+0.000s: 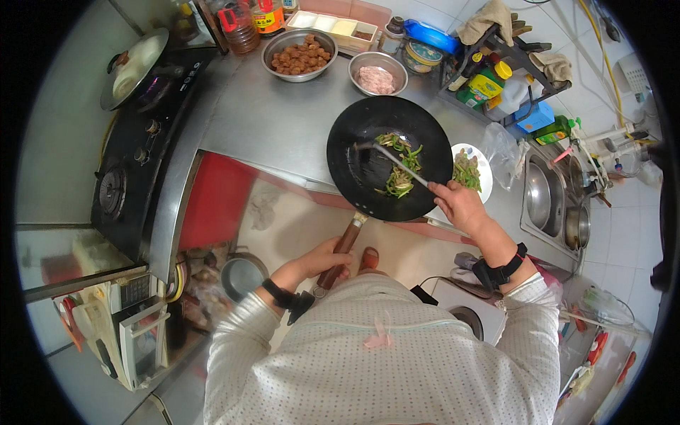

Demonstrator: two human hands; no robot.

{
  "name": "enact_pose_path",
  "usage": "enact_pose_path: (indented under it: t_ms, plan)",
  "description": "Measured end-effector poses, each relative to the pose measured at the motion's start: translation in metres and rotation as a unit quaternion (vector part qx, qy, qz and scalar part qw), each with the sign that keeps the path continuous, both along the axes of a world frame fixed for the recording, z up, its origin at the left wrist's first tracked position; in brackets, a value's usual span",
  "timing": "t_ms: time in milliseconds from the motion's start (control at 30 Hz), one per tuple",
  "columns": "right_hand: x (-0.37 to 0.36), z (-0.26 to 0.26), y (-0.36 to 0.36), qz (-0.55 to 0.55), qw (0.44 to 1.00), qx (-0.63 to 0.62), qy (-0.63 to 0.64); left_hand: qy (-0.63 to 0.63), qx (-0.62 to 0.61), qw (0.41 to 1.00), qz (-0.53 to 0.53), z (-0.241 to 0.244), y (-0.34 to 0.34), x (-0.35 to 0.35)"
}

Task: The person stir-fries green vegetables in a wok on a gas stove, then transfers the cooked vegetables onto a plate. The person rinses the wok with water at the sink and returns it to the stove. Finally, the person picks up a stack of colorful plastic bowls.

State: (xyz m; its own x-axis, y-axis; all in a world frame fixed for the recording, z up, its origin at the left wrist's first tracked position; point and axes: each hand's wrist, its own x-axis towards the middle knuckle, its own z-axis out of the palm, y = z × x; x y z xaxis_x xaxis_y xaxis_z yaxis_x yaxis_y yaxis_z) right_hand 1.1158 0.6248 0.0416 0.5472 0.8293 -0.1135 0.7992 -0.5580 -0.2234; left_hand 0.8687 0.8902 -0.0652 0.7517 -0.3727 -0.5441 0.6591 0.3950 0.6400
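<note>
My left hand point(325, 259) grips the brown wooden handle point(348, 235) of a black wok point(355, 180). The wok is held over the counter's front edge, beside a white plate point(485, 172). In my right hand point(461, 206) is a metal cooking utensil point(406, 170), its head inside the wok; whether it is a spatula or a ladle I cannot tell. Green pepper strips with pale slices point(401, 178) lie in the wok, mostly on its right side. More of the same stir-fry point(466, 169) sits on the plate, partly hidden by the wok and my right hand.
Behind the wok stand a metal bowl of browned chunks point(300, 57), a bowl of pale minced meat point(376, 79) and a seasoning box point(332, 26). A gas stove point(143, 122) is at left. At right are a bottle rack point(491, 79), a plastic bag point(499, 151) and a sink point(543, 186).
</note>
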Motion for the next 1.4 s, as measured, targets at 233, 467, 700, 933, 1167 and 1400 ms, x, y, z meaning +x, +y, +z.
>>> enact_pose_path:
  t_ms: [233, 467, 700, 933, 1167, 1400]
  plan:
    - [0.005, 0.059, -0.041, 0.072, 0.981, -0.138, -0.119, 0.031, -0.099, 0.994, 0.023, -0.009, -0.008, 0.012]
    - [0.007, 0.061, -0.046, -0.074, 0.989, -0.055, -0.116, 0.046, -0.086, 0.995, 0.022, -0.006, -0.013, 0.01]
    - [0.017, -0.002, -0.041, -0.101, 0.989, -0.001, -0.106, 0.007, -0.01, 0.999, 0.029, 0.036, -0.029, 0.019]
    - [0.008, 0.02, -0.134, -0.098, 0.99, 0.027, -0.094, -0.027, 0.076, 0.993, 0.085, 0.087, -0.071, 0.026]
    - [0.017, 0.031, -0.197, -0.163, 0.971, 0.171, -0.033, -0.083, 0.172, 0.976, 0.108, 0.112, -0.135, 0.043]
    - [0.038, -0.004, -0.205, -0.134, 0.943, 0.306, -0.006, -0.115, 0.223, 0.964, 0.093, 0.121, -0.184, 0.062]
